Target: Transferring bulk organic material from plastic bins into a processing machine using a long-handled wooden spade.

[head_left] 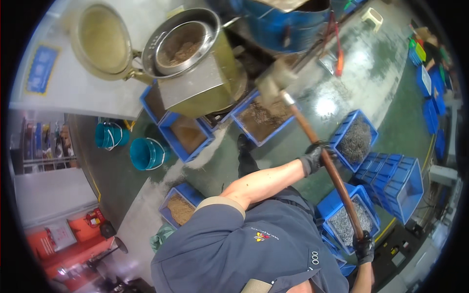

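Both my hands wear dark gloves and grip a long-handled shovel (337, 178) with a brown wooden shaft. My left hand (315, 158) is wrapped round the middle of the shaft, my arm stretched across in front of me. At the shaft's lower end, my right hand (363, 247) is closed round it, beside a blue crate of silvery metal scraps (351, 220). The shovel's pale metal head is smeared by motion; it is over the far edge of a blue crate with wet brown material (264, 117). Whether the head carries anything I cannot tell.
A round metal machine (200, 83) with its lid swung aside holds brown material. Near it stand a blue drum (288, 24), teal buckets (146, 154) and a crate of murky brown contents (185, 134). Stacked blue crates (395, 185) and grey scraps (355, 141) are at right.
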### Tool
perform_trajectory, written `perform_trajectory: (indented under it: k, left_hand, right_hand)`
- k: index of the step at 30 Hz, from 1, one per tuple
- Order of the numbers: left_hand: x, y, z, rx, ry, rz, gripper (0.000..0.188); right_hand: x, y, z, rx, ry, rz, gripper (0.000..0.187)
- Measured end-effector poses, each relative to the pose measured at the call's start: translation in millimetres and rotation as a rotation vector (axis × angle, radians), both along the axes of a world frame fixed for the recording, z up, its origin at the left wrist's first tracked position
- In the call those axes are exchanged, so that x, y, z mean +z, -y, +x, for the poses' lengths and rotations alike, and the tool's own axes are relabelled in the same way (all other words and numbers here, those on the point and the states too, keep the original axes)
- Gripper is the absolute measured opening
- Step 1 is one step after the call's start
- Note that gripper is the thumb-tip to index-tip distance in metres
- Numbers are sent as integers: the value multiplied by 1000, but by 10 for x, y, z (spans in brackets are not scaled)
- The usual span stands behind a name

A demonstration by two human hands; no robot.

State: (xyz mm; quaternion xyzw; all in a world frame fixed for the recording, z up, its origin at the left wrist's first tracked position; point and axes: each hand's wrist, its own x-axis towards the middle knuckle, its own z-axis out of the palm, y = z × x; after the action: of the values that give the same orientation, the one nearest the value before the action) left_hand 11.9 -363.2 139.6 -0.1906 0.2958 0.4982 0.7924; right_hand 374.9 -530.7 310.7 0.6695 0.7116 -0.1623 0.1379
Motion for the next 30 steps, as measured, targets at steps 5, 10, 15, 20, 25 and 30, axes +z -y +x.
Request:
perform_trajectory:
  k: [5,10,15,20,25,30]
  left_hand:
    - [-898,4,-124,3,-68,-260,19]
    - [-1518,-84,-403,111,62,-397,23]
    - [-2152,-235,-912,356,328,-455,26]
    - [-2565,-410,-1280,362,406,-531,29]
    - [-2279,-798,-1317,151,271,-613,33]
    - [-2119,-1120,-1435,129,249,-698,36]
  right_hand:
    - [189,-731,-661,279,63,144,13]
    - [219,-1856,-1896,434,308,-38,13]
    - [-256,-2706,-3078,638,248,-89,13]
    - [-648,-3116,-3935,645,408,-266,14]
    - [-617,-3274,-4199,686,478,-213,16]
    - [-488,-3501,-4511,688,558,-222,26]
